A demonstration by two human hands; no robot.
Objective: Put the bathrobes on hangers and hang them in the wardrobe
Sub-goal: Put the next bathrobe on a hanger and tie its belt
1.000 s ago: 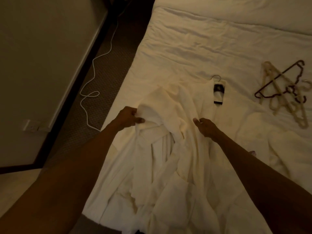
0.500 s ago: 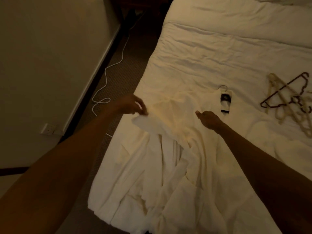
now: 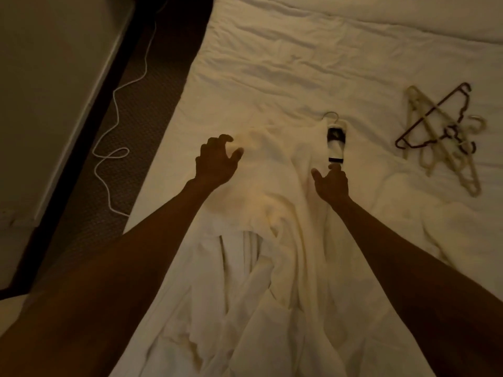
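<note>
We see a white cable (image 3: 117,110) looping over the dark carpet (image 3: 152,110) between the pale wall (image 3: 40,77) and the creased white sheet (image 3: 272,63) of the bed.

Bathrobe (image 3: 275,202) spread on a bed (image 3: 299,63), left hand (image 3: 216,161) splayed over its shoulder, seemingly not gripping, right hand (image 3: 332,183) loose beside its collar label (image 3: 336,144), hangers (image 3: 441,134) well to its right.

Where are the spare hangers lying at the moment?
In the head view, the spare hangers lie in a tangled pile on the bed, on the right side, beyond and to the right of the right hand and the bathrobe.
</note>
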